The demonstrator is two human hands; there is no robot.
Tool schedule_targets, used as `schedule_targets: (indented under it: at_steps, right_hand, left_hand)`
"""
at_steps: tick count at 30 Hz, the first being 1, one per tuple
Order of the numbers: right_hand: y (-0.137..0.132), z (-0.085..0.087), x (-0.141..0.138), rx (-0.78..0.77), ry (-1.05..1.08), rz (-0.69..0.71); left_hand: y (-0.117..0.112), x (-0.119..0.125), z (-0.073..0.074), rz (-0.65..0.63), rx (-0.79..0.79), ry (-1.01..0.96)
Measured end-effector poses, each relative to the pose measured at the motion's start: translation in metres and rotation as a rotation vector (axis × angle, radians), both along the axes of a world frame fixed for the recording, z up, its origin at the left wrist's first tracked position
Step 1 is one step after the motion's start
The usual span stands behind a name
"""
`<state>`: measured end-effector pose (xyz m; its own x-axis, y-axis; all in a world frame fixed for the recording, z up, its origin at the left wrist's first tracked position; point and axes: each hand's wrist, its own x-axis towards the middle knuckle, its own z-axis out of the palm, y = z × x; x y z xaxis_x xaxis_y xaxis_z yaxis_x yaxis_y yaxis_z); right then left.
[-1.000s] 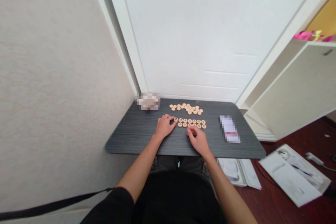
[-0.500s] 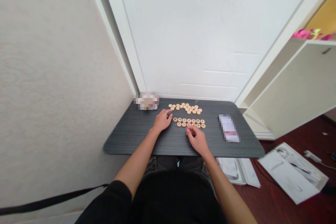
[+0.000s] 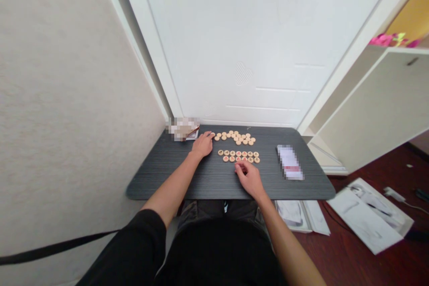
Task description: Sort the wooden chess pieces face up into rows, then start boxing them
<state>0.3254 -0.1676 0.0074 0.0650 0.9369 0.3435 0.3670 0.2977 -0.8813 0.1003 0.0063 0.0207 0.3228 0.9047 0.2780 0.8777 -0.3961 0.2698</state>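
Observation:
My left hand (image 3: 203, 144) reaches to the far left of the table, palm down with fingers stretched out. Its fingertips touch a round wooden Chinese chess piece (image 3: 212, 134) at the left end of a loose group. More blank-looking pieces (image 3: 240, 138) lie to the right of it. Closer to me are two rows of pieces with red and black characters, a far row (image 3: 238, 153) and a near row (image 3: 232, 159). Just below the near row rests my right hand (image 3: 250, 178), loosely curled, a gap between thumb and fingers. I see nothing in it.
A blurred-out item (image 3: 183, 128) sits at the table's back left corner. On the right lies a blurred white sheet or phone (image 3: 290, 162). The dark table (image 3: 161, 174) stands against a white door panel (image 3: 241, 31). Open white boxes (image 3: 375, 223) lie on the floor.
My left hand has moved away from the left end of the far row, up and left to the loose pieces. My right hand stays below the near row. The view has shifted slightly.

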Motion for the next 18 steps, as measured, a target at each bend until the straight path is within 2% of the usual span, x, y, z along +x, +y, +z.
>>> schedule_targets:
  at_steps: [5,9,14,18]
  right_hand:
    - [0.0,0.001,0.0,-0.002,0.001,0.001]
    - [0.0,0.001,0.0,0.0,-0.011,0.001]
    - [0.0,0.0,0.0,-0.002,-0.002,0.003]
    - [0.001,-0.001,0.0,0.005,-0.005,0.009]
  left_hand:
    - [-0.011,-0.006,-0.001,0.079,0.024,-0.035]
    - [-0.01,-0.007,0.002,0.148,0.027,-0.034]
    - [-0.007,-0.004,0.004,0.154,0.011,-0.035]
    - [-0.018,-0.003,0.006,0.179,0.07,-0.136]
